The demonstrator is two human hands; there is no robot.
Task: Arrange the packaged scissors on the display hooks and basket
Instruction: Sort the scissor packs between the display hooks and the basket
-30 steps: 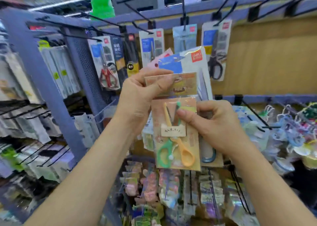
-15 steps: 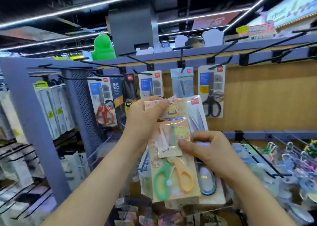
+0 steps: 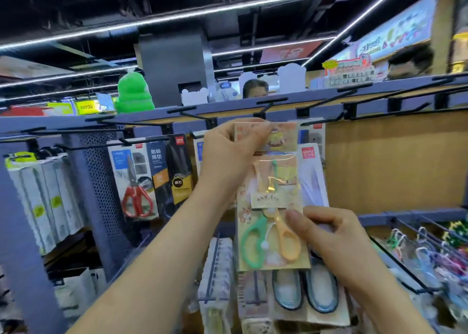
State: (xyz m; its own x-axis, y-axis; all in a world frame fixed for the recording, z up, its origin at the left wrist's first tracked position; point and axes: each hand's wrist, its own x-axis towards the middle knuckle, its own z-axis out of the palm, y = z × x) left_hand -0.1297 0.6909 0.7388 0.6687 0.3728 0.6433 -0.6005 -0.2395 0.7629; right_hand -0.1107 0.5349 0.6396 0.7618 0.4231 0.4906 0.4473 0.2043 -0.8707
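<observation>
As the scissors pack [image 3: 274, 197] rises, left hand [image 3: 228, 153] and right hand [image 3: 334, 237] still pinch it.

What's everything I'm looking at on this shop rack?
green-and-orange scissors pack: one, tan card, held up before the rack's middle
blue-handled scissors pack: at least one, white card, directly behind the held pack
red-handled scissors pack: one, white card, hanging upper left
black pack: at least one, orange band, right of the red-handled pack
display hooks: several, black, along the top rail
plush toy: one, green, on top of the rack, left
left hand: pinches the held pack's top
right hand: grips its lower part
</observation>
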